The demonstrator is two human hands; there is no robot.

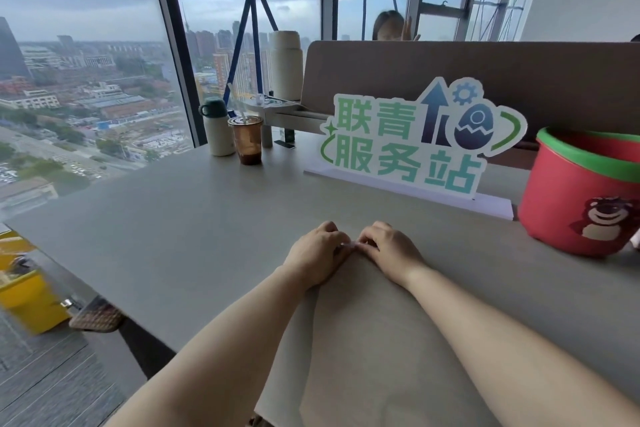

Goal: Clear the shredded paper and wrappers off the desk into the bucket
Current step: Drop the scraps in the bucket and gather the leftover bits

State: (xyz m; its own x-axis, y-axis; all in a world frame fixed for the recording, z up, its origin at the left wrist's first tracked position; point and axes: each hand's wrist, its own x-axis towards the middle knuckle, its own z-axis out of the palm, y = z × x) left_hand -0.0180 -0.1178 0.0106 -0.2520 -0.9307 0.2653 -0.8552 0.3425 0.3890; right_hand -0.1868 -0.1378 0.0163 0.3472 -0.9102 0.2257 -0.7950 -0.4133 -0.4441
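the only litter that shows is a pale scrap point(350, 245), a thin sliver lying on the desk point(194, 218) near its middle, right where the 2 hands meet. the left hand point(317, 255) and the right hand point(388, 250) both rest knuckles-up with fingers curled inward, and their fingertips pinch at the scrap from either side. most of it is hidden under the fingers, so i cannot tell if it is shredded paper or a wrapper. it looks nearly weightless, limp and easy to crush, and likely to slip out or drift if it is held loosely. the safest hold is probably a firm pinch with 1 hand bunching it into the palm, or a slide to the desk edge into a cupped hand. the red bucket point(581, 191), with a green rim and a bear picture, stands on the desk well to the right with its mouth open upward, so the carry is short. the desk top is a smooth, matte grey, which gives thin paper little to catch on. a cut-out standing sign point(415, 139) in green characters stands between the hands and a brown divider panel point(519, 80). an iced coffee cup point(246, 139) and a white flask point(216, 130) with a green lid stand at the far left corner, with a tall cream tumbler point(286, 62) behind them. a full-height window point(86, 80) looks down on a city, and another person point(388, 28) sits beyond the divider.
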